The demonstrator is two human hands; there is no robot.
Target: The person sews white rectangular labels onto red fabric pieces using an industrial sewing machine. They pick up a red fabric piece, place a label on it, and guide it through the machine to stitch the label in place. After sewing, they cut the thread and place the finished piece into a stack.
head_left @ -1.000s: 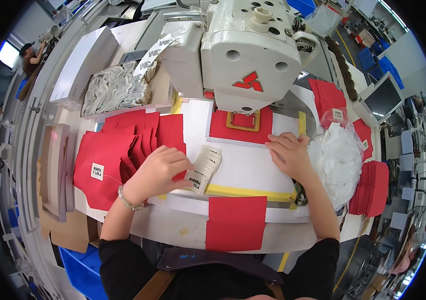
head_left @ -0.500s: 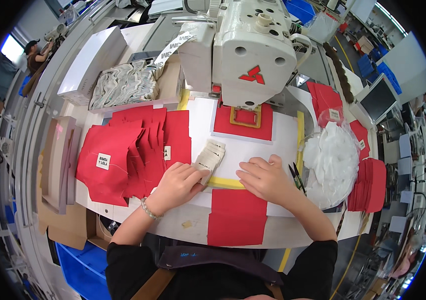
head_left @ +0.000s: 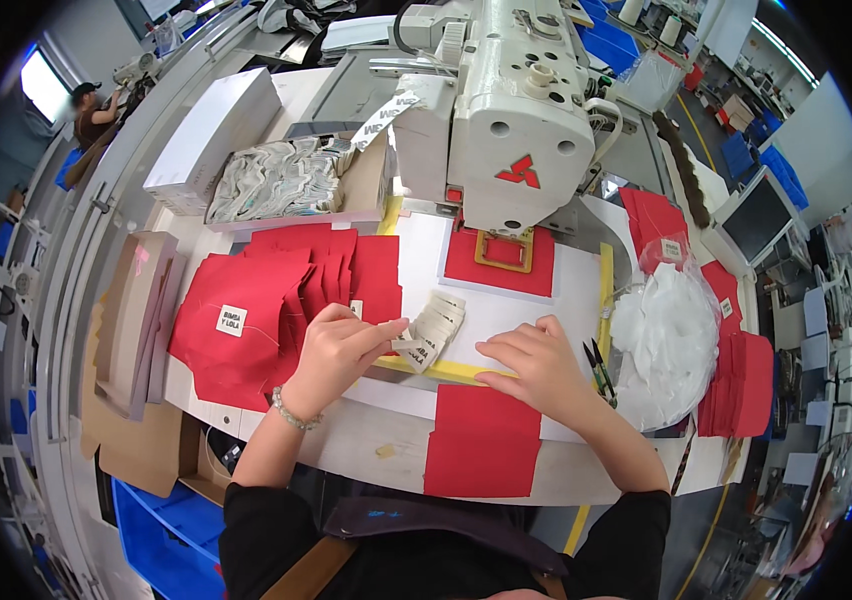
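Observation:
My left hand [head_left: 339,347] pinches a small pale fabric label [head_left: 406,344] between thumb and fingertips, at the edge of a fanned stack of cream labels [head_left: 438,322]. The stack lies on a white board [head_left: 491,338] with yellow tape [head_left: 461,371] along its near edge. To the right, my right hand [head_left: 538,370] rests over the board, fingers apart and holding nothing. A red fabric piece [head_left: 484,445] lies at the table's near edge, below the gap between my hands. Beyond them, another red piece [head_left: 461,262] sits under the gold frame clamp [head_left: 503,252] of the white sewing machine [head_left: 521,120].
Red fabric pieces [head_left: 246,345] with sewn labels are piled at left. Behind them stands a box of bundled labels [head_left: 281,180]. On the right are black thread snips [head_left: 601,370], a bulging white plastic bag [head_left: 668,335] and a red stack [head_left: 749,385]. A monitor [head_left: 758,215] stands farther right.
My left hand has drawn back from the label stack, now with a label between its fingertips. The stack is more fanned out. My right hand stays nearly in place; the whole view has shifted slightly.

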